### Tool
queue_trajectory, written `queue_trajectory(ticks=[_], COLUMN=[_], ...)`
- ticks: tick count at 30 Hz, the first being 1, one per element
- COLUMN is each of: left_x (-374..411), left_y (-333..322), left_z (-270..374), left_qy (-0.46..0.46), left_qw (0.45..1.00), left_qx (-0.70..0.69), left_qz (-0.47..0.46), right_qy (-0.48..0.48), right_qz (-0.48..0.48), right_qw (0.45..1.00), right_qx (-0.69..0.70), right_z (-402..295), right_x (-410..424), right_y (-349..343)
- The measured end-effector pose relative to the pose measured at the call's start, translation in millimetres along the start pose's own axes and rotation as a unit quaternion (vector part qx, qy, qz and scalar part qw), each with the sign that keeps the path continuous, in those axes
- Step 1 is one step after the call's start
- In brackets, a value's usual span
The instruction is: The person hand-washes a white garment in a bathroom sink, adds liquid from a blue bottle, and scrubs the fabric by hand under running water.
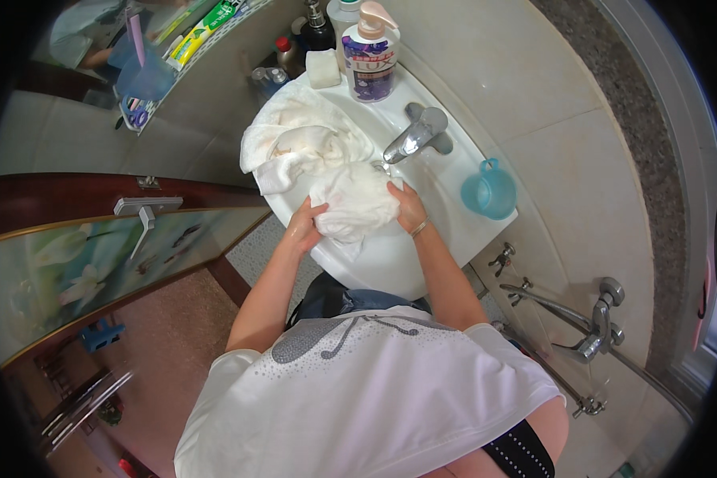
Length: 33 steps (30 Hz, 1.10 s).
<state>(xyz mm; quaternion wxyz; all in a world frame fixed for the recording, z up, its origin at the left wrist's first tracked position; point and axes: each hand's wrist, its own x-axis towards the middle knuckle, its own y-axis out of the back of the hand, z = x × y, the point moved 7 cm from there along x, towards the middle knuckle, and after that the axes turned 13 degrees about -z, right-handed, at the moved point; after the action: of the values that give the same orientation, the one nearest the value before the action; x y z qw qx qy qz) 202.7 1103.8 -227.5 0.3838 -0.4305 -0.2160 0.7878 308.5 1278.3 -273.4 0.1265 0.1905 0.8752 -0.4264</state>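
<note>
Over the white washbasin (448, 239), a bunched white wet-looking cloth (355, 203) is held between my two hands. My left hand (308, 226) grips its left edge, thumb on top. At the upper right edge of the cloth, my right hand (409, 206) pinches a corner, with a bracelet on the wrist. Beyond them a white towel (316, 125) lies heaped on the basin's left side and hangs over its rim, touching the held cloth. The chrome faucet (415, 136) stands just past my right hand; whether water runs is hard to tell.
A Lux pump bottle (370, 60) and a white block, perhaps soap (322, 69), stand at the basin's back. A blue plastic cup (490, 191) sits on its right corner. A shelf (149, 113) holds a toothpaste tube (206, 33). A shower mixer (597, 328) is on the wall at right.
</note>
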Motion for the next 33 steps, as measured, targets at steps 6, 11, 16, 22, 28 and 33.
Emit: queue_trajectory(ticks=[6, 11, 16, 22, 28, 33], left_x=[60, 49, 70, 58, 43, 44], left_y=[-9, -23, 33, 1, -31, 0], left_z=[-37, -71, -66, -56, -60, -25], left_qy=[0.07, 0.055, 0.02, 0.026, 0.013, 0.062], left_qw=[0.996, 0.989, 0.995, 0.991, 0.981, 0.967], left_qx=[-0.039, 0.048, -0.102, 0.066, 0.121, 0.152], left_qz=[0.029, 0.129, 0.006, 0.118, 0.153, 0.195], right_qy=[0.108, -0.016, 0.222, 0.117, 0.074, 0.172], right_qz=[0.156, 0.258, 0.206, 0.305, 0.245, 0.219], right_qw=[0.816, 0.838, 0.728, 0.812, 0.79, 0.821], right_qx=[-0.546, -0.481, -0.615, -0.485, -0.558, -0.498], right_z=[-14, -22, 25, 1, -25, -2], right_x=[-4, 5, 1, 19, 29, -6], right_y=[-58, -27, -72, -29, -27, -109])
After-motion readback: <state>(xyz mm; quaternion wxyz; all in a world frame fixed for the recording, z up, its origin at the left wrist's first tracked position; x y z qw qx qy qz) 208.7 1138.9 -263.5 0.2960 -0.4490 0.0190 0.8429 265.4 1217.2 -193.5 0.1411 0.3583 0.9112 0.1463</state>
